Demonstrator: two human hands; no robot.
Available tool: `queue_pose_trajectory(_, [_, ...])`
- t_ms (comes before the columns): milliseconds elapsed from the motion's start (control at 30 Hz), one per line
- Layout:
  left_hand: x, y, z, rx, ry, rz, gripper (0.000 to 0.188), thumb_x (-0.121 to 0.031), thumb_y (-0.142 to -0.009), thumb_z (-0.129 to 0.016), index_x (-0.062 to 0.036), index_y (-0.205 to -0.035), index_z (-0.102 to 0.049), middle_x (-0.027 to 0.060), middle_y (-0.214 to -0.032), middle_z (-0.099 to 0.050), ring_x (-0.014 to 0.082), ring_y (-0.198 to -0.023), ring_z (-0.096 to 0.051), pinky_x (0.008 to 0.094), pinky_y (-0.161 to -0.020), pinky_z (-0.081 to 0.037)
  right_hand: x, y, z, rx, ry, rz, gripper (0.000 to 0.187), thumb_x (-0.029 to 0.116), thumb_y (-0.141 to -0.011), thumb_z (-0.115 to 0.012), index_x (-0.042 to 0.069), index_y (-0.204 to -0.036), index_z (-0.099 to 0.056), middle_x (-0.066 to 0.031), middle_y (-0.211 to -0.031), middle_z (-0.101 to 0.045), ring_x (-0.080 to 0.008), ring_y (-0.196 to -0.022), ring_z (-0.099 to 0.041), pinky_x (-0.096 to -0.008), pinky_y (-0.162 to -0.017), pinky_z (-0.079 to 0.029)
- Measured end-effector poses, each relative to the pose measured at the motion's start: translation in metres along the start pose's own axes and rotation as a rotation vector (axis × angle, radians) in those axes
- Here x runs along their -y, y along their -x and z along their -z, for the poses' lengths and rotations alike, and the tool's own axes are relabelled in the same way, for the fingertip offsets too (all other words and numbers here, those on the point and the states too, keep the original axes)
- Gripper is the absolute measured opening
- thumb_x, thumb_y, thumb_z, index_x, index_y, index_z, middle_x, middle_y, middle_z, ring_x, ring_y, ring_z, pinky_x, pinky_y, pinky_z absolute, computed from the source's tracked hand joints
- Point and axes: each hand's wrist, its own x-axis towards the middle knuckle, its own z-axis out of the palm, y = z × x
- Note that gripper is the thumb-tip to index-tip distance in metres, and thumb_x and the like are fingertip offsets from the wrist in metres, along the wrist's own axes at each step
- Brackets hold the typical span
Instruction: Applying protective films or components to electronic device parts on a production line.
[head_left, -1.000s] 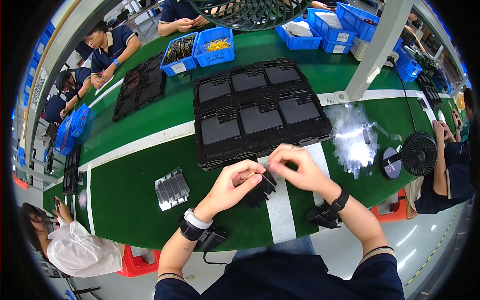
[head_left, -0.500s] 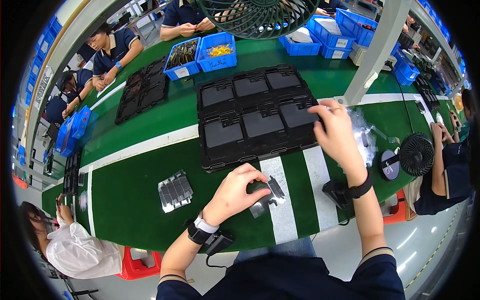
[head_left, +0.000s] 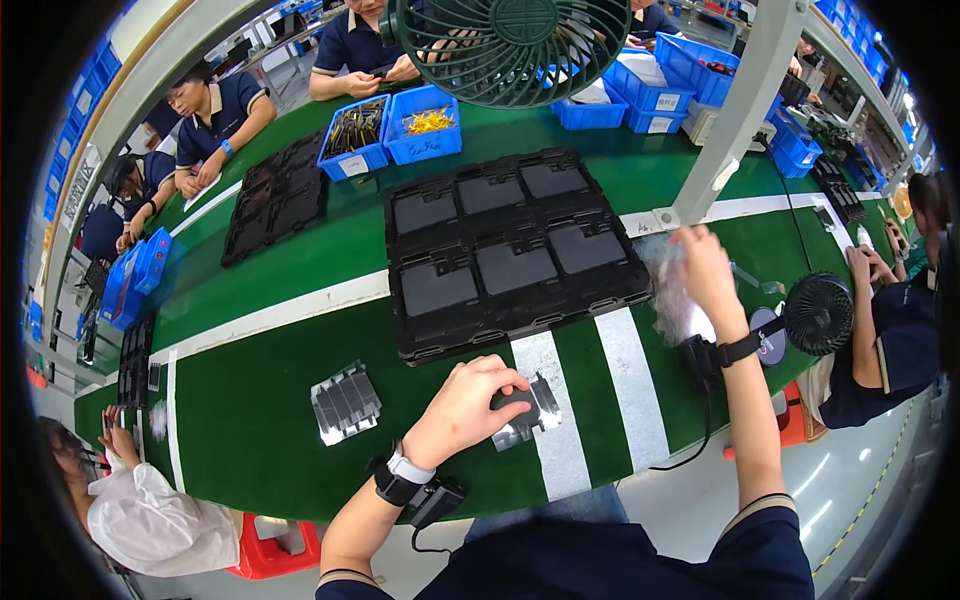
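My left hand (head_left: pixel 470 405) is closed, its thumb and forefinger on a clear film sheet with dark strips (head_left: pixel 545 402) on the green table (head_left: pixel 260 400). Similar dark strips on clear film form a second sheet (head_left: pixel 346 402) further left. Over a crumpled heap of clear plastic film (head_left: pixel 672 300) is my right hand (head_left: pixel 708 275); its fingers are partly smeared and what they hold, if anything, is hidden. Beyond my hands sits a black tray (head_left: pixel 520 320) whose pockets hold flat dark-grey panels (head_left: pixel 515 265).
Blue bins (head_left: pixel 355 160) with small parts stand at the back. A green fan (head_left: pixel 515 50) hangs above, and a grey post (head_left: pixel 735 120) rises at the right. A small black fan (head_left: pixel 818 313) stands near a co-worker (head_left: pixel 880 300). Another black tray (head_left: pixel 275 195) lies left.
My right hand has moved from the tray's right edge to the right, over the film heap. The left hand stays at the same sheet. The whole view has shifted slightly.
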Motion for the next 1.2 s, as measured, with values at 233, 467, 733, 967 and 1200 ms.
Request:
queue_pose_trajectory(233, [0.002,0.0,0.002,0.016,-0.001,0.002,0.02,-0.011,-0.069,-0.074,-0.0068,-0.087,-0.067,0.0043,-0.072,-0.055,0.0145,-0.065,-0.056,0.0254,-0.057,-0.046,0.059,-0.026,0.039,-0.119,-0.257,0.155,0.033,-0.006,-0.067,-0.049,0.009,-0.096,-0.057,-0.0121,-0.088,-0.056,-0.0313,-0.087,-0.054,-0.0413,-0.072,-0.045])
queue_pose_trajectory(467, [0.001,-0.001,-0.001,0.048,0.072,0.041,0.02,-0.01,-0.069,-0.074,-0.0064,-0.088,-0.067,0.0039,-0.071,-0.055,0.0137,-0.062,-0.053,0.025,-0.057,-0.045,0.074,-0.032,0.041,0.03,-0.508,0.152,0.011,-0.003,-0.068,-0.049,0.001,-0.072,-0.058,-0.0133,-0.074,-0.059,-0.0323,-0.074,-0.058,-0.0407,-0.066,-0.046])
queue_pose_trajectory(733, [0.002,-0.002,-0.002,0.05,0.078,0.038,0.022,-0.011,-0.068,-0.074,-0.0074,-0.088,-0.066,0.0033,-0.07,-0.055,0.0134,-0.061,-0.052,0.0248,-0.056,-0.044,0.002,0.002,0.001,0.186,-0.085,0.067,0.011,0.002,-0.071,-0.052,0.006,-0.079,-0.058,-0.0122,-0.077,-0.06,-0.0317,-0.077,-0.058,-0.0413,-0.067,-0.046])
queue_pose_trajectory(967, [0.002,-0.001,0.0,0.055,0.065,0.05,0.022,-0.012,-0.069,-0.074,-0.0075,-0.089,-0.065,0.0028,-0.07,-0.055,0.0134,-0.062,-0.05,0.0253,-0.057,-0.044,0.06,-0.027,0.046,-0.005,-0.432,0.231,0.023,0.009,-0.07,-0.061,0.004,-0.092,-0.058,-0.0117,-0.086,-0.061,-0.0316,-0.088,-0.056,-0.0392,-0.078,-0.045])
queue_pose_trajectory(1200, [0.003,-0.002,0.0,0.042,0.088,0.038,0.023,-0.011,-0.068,-0.074,-0.0074,-0.089,-0.066,0.0033,-0.07,-0.055,0.0134,-0.062,-0.051,0.0252,-0.057,-0.044,0.12,-0.031,-0.025,0.259,-0.254,0.394,0.051,0.038,-0.079,-0.06,0.006,-0.117,-0.05,-0.0227,-0.128,-0.039,-0.0414,-0.122,-0.032,-0.0498,-0.099,-0.029])
